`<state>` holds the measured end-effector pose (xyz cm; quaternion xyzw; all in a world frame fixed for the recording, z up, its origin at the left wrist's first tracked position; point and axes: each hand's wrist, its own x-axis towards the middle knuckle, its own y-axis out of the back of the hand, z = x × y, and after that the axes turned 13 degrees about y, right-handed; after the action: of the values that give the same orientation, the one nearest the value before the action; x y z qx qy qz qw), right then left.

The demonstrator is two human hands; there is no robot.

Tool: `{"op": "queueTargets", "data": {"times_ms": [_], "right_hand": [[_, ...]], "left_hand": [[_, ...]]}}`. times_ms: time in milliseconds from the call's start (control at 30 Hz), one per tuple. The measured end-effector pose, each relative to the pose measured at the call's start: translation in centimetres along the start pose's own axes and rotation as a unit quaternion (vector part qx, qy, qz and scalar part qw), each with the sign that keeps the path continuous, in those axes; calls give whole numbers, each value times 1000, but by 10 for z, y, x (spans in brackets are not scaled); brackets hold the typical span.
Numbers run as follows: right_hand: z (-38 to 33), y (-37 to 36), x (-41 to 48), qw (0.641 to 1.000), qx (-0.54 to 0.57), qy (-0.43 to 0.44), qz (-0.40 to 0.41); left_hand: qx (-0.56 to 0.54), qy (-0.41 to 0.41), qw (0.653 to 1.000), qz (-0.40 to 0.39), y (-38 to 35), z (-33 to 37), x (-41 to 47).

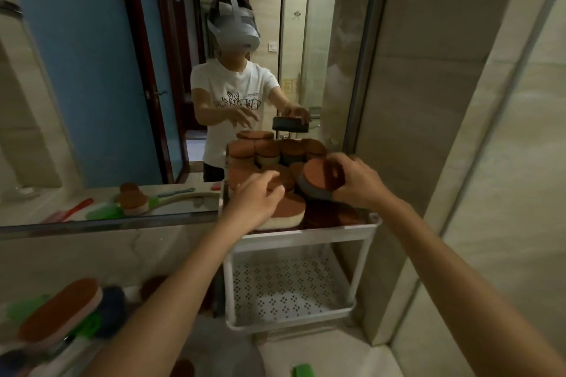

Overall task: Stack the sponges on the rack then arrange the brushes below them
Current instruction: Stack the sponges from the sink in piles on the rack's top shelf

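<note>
Nearest me, brown-topped oval sponges (59, 309) lie on the surface while my right hand (356, 182) grips a round grey-edged brown sponge (318, 180) over the white rack's (301, 237) piled top shelf, my left hand (255, 197) spread beside it.

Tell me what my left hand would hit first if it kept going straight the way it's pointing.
Probably the sponges piled on the rack's top shelf: the left hand, fingers spread, points at a brown-topped sponge just beyond its fingertips. Depth is unclear, so it may already touch.
</note>
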<state>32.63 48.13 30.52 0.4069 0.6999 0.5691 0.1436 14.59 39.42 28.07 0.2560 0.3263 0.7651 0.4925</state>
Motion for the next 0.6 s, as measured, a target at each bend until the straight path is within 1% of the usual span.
{"op": "queueTargets", "data": {"times_ms": [67,167,367,500,600], "right_hand": [[8,-8,-4,1000,-3,-7,-22],[11,-16,-8,999,-4,-3,-44],[13,-25,-11,999,-8,-2,-52],[11,-30,-11,998,-29,2,-63],[7,-37,-13,997,-52,2,-56]], "left_hand": [[85,-19,996,-17,-10,-8,-2],[149,-32,988,-30,-18,-12,-4],[146,-43,988,-21,-23,-17,-6],[143,-46,989,-13,-26,-19,-7],[141,-42,989,-12,-26,-19,-7]]}}
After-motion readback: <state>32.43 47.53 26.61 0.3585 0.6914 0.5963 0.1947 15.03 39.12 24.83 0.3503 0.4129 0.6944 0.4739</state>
